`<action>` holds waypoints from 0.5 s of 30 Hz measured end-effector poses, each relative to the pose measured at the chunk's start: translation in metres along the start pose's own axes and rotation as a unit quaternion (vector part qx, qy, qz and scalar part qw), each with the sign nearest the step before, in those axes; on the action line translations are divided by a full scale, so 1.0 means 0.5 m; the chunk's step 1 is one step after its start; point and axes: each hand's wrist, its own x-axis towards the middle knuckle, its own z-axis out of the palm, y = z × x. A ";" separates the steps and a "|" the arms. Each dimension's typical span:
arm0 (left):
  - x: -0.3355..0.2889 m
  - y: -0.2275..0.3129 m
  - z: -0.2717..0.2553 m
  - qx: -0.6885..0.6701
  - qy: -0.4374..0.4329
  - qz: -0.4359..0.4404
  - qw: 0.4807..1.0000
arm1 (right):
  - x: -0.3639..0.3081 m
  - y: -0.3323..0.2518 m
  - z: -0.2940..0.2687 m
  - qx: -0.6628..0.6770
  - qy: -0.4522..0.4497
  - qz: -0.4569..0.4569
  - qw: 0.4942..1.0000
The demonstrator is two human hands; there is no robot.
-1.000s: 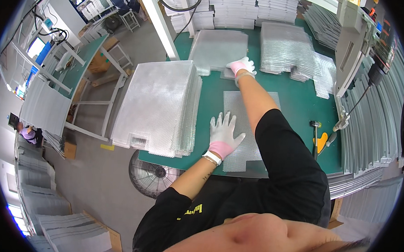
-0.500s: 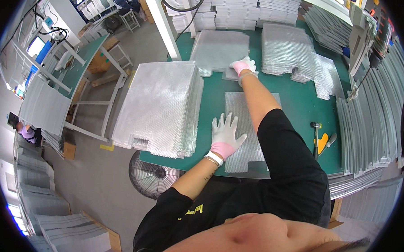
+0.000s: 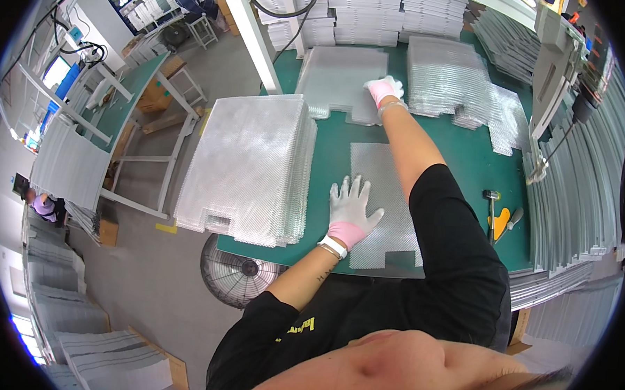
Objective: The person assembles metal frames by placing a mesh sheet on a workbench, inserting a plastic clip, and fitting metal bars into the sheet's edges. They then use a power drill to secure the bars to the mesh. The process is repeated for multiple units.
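Observation:
My left hand (image 3: 351,209), in a white glove with a pink cuff, lies with spread fingers on a silvery perforated mesh sheet (image 3: 389,198) with notches at its near end. Farther off, my right hand (image 3: 385,91), gloved the same way, is at the right edge of a far mesh sheet (image 3: 342,78). Its fingers are curled in; what they hold, if anything, is hidden. Left of my left hand stands a thick stack of mesh sheets (image 3: 247,164). Another stack of mesh sheets (image 3: 443,79) sits right of my right hand.
On the green tabletop (image 3: 461,153), at right, lie a hammer (image 3: 492,210), a yellow tool (image 3: 500,223) and a screwdriver-like tool (image 3: 514,219). A power tool (image 3: 587,102) hangs above. Panels (image 3: 577,192) line the right side. A fan (image 3: 243,270) stands below the table's near-left corner.
My right hand has moved slightly right and away from me along the edge of the far mesh sheet. My left hand stays spread on the nearer sheet.

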 end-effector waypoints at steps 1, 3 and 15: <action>-0.002 -0.004 0.002 0.000 0.003 -0.005 1.000 | -0.013 -0.013 -0.003 0.000 0.010 -0.030 1.000; 0.000 0.005 0.002 -0.003 0.005 0.011 1.000 | 0.026 -0.009 0.001 0.117 0.048 -0.127 0.984; 0.012 -0.018 0.031 -0.166 0.128 0.010 0.978 | -0.167 0.036 -0.279 0.394 0.048 -0.499 0.770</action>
